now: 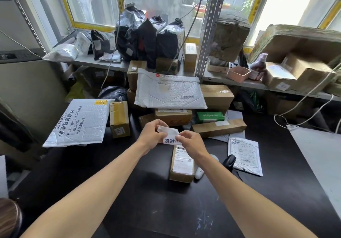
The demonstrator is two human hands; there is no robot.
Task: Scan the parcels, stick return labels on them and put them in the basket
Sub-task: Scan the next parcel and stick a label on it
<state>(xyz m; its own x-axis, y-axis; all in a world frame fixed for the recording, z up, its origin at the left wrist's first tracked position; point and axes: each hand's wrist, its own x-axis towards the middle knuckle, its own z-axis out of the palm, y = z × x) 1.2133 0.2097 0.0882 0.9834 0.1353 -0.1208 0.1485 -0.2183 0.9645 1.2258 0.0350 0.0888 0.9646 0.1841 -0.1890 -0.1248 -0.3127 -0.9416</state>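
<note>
A white return label [170, 136] with black characters is held above the black table [129, 191]. My left hand [152, 135] pinches its upper left part, where the backing curls away. My right hand [191, 143] pinches its right edge. Just below the label lies a small brown cardboard parcel [181, 166] with a white shipping label on top. A black handheld scanner [228, 161] rests right of that parcel, beside a white object [199, 173]. No basket shows clearly.
Several parcels crowd the far side: a large white bubble mailer [169, 90], a printed white mailer [79, 123], brown boxes [120, 119], a long flat box [219, 128], a green packet [209, 117], a small white mailer [244, 154]. Shelves behind hold black bags and a pink tub [238, 73].
</note>
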